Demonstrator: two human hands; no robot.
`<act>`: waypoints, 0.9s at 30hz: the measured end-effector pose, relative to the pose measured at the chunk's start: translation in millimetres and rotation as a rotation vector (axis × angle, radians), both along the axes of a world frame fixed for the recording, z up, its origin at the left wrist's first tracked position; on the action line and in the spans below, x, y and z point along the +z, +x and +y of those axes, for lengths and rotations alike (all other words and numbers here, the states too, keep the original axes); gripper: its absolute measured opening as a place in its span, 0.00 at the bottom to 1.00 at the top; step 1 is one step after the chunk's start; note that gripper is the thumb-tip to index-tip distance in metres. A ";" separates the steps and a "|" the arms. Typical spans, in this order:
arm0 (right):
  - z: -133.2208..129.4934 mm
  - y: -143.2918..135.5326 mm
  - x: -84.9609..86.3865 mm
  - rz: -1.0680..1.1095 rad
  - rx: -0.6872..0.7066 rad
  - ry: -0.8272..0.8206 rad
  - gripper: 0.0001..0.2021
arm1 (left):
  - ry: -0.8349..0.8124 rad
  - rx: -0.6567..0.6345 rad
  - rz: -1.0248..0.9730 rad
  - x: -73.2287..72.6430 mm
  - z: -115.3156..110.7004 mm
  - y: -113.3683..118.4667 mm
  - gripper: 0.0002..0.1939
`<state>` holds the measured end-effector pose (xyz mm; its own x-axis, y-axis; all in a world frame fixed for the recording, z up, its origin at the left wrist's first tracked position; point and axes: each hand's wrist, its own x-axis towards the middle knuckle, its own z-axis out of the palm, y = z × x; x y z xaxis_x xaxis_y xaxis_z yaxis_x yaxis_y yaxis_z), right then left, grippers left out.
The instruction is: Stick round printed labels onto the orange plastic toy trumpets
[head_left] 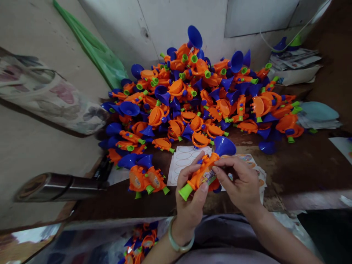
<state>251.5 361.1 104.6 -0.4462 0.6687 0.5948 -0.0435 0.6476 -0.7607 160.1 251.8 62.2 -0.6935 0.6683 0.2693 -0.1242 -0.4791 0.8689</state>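
Note:
My left hand [188,200] is wrapped round an orange toy trumpet [198,175] with a blue bell and a green mouthpiece. The bell points up and to the right, away from me. On the trumpet's flat side lies a colourful oval sticker [209,176]. At the sticker's upper edge, the thumb and forefinger of my right hand [243,181] are pinched together against it. Under my hands are a sheet with empty oval outlines [183,161] and sticker sheets [260,174], partly covered. Left of them lie two trumpets [139,179] with stickers on their sides.
A big heap of similar trumpets [176,88] leans against the wall. A metal flask [59,187] lies at the left beside a green plastic bag [93,47]. To the right are a light blue dish [319,111] and stacked papers [297,62]. More trumpets [140,240] sit below the table edge.

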 end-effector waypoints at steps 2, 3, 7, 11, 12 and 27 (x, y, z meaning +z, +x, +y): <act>0.2 -0.1 -0.6 -0.021 -0.008 0.057 0.07 | -0.021 0.017 0.010 -2.6 -2.2 0.0 0.16; 0.3 0.1 -1.3 -0.034 -0.013 0.082 0.06 | -0.030 0.025 0.019 -3.8 -3.2 0.0 0.16; -0.1 2.3 -5.6 -0.125 -0.044 0.202 0.04 | -0.059 0.074 0.107 -7.2 -5.8 0.2 0.16; -2.3 2.5 -9.2 -0.183 -0.219 0.267 0.15 | -0.079 0.109 0.067 -11.2 -5.9 -0.4 0.17; -2.3 1.3 -9.9 -0.180 -0.263 0.270 0.22 | -0.082 0.114 0.030 -11.9 -6.0 -1.0 0.18; 6.3 -50.4 -54.3 -0.248 0.193 -0.093 0.25 | -0.036 0.602 -0.318 13.9 -72.6 -101.0 0.19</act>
